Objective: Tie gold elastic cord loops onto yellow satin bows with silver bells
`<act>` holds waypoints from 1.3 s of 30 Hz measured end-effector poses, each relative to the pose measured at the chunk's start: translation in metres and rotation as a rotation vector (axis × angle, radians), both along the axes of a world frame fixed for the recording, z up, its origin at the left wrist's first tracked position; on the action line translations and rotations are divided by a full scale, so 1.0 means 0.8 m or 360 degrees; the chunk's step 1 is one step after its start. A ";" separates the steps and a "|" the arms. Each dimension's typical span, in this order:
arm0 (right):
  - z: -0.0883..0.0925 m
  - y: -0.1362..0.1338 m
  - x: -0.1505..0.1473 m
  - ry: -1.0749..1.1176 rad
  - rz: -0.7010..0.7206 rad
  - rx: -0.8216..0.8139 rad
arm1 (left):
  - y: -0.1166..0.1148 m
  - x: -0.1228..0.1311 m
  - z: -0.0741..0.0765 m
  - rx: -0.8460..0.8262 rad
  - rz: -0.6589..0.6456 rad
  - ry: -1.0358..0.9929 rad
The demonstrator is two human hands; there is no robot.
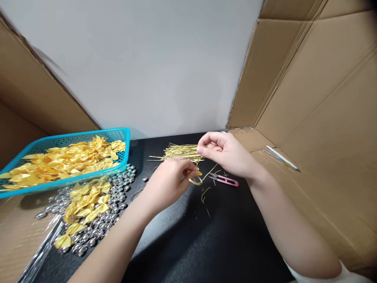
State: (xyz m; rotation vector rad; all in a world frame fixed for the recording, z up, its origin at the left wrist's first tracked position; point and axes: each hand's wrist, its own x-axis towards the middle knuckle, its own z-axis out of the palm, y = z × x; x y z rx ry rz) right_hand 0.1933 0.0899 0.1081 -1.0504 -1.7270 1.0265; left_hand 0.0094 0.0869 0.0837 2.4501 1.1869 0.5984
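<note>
My left hand (173, 179) is closed in a pinch around a looped gold cord (194, 181), with a small yellow bow partly hidden at its fingertips. Just above and to the right, my right hand (218, 151) has thumb and index finger pressed together; what it pinches is too small to make out. One cord end slants up from the loop below that hand. Behind both hands lies a bundle of gold cords (179, 151). Pink thread snips (225, 180) rest on the black mat, right of the loop, among short cord scraps (204, 194).
At the left, a turquoise basket (127, 151) holds many yellow bows (73, 157). More bows (88, 200) lie on silver beads (118, 196) in front of it. A white pen-like tool (282, 158) lies on cardboard (309, 196) at the right. A pale wall (153, 67) stands behind.
</note>
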 end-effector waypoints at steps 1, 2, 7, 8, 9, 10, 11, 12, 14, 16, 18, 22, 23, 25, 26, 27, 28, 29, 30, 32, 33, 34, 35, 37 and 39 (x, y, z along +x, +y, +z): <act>-0.001 0.001 0.000 0.0009 -0.0022 0.0014 | 0.000 0.000 0.000 -0.0004 -0.0027 0.0008; -0.001 0.001 0.000 0.0011 -0.0042 0.0026 | -0.001 0.001 0.001 -0.0003 -0.0051 0.0012; -0.003 0.005 0.001 -0.0013 -0.0098 0.0063 | -0.004 0.002 0.004 0.0036 -0.0114 0.0006; -0.004 0.007 0.002 -0.0030 -0.0119 0.0071 | -0.004 0.002 0.004 0.0035 -0.0126 -0.0001; -0.006 0.009 0.003 -0.0050 -0.0151 0.0076 | -0.004 0.002 0.004 0.0035 -0.0138 -0.0014; -0.008 0.013 0.005 -0.0072 -0.0190 0.0071 | -0.004 0.001 0.004 0.0039 -0.0149 -0.0032; -0.011 0.016 0.007 -0.0089 -0.0227 0.0054 | -0.003 0.000 0.004 0.0047 -0.0161 -0.0052; -0.014 0.020 0.009 -0.0108 -0.0255 0.0027 | -0.003 -0.001 0.005 0.0063 -0.0170 -0.0075; -0.019 0.026 0.011 -0.0159 -0.0275 -0.0045 | -0.003 -0.003 0.005 0.0114 -0.0182 -0.0137; -0.023 0.029 0.012 -0.0254 -0.0256 -0.0097 | -0.003 -0.006 0.006 0.0169 -0.0168 -0.0206; -0.024 0.029 0.012 -0.0374 -0.0234 -0.0120 | -0.002 -0.009 0.006 0.0211 -0.0099 -0.0271; -0.015 0.019 0.012 -0.0472 -0.0149 -0.0116 | 0.003 -0.014 0.004 0.0271 0.0251 -0.0358; -0.011 0.014 0.012 -0.0470 -0.0084 -0.0081 | 0.005 -0.015 0.003 0.0285 0.0338 -0.0358; -0.002 0.003 0.013 -0.0456 0.0104 0.0013 | 0.008 -0.017 0.002 0.0317 0.0449 -0.0311; 0.002 -0.002 0.013 -0.0443 0.0198 0.0064 | 0.010 -0.017 0.001 0.0323 0.0470 -0.0270; 0.006 -0.007 0.013 -0.0422 0.0263 0.0109 | 0.011 -0.017 0.000 0.0315 0.0478 -0.0225; 0.009 -0.012 0.012 -0.0401 0.0305 0.0157 | 0.011 -0.016 0.000 0.0298 0.0471 -0.0176; 0.012 -0.016 0.011 -0.0383 0.0322 0.0204 | 0.011 -0.015 -0.001 0.0276 0.0458 -0.0126; 0.013 -0.018 0.010 -0.0374 0.0323 0.0252 | 0.011 -0.013 -0.002 0.0253 0.0438 -0.0081; 0.014 -0.020 0.007 -0.0371 0.0292 0.0334 | 0.009 -0.009 -0.003 0.0235 0.0399 0.0000; 0.013 -0.020 0.006 -0.0371 0.0261 0.0358 | 0.007 -0.006 -0.004 0.0237 0.0380 0.0043; 0.011 -0.019 0.006 -0.0371 0.0219 0.0382 | 0.005 -0.003 -0.004 0.0234 0.0362 0.0086; 0.009 -0.016 0.005 -0.0370 0.0166 0.0407 | 0.003 -0.001 -0.005 0.0223 0.0336 0.0127; 0.004 -0.010 0.005 -0.0357 0.0062 0.0432 | -0.002 0.004 -0.006 0.0186 0.0230 0.0198; -0.003 0.000 0.007 -0.0308 -0.0013 0.0397 | -0.006 0.007 -0.008 0.0147 0.0065 0.0248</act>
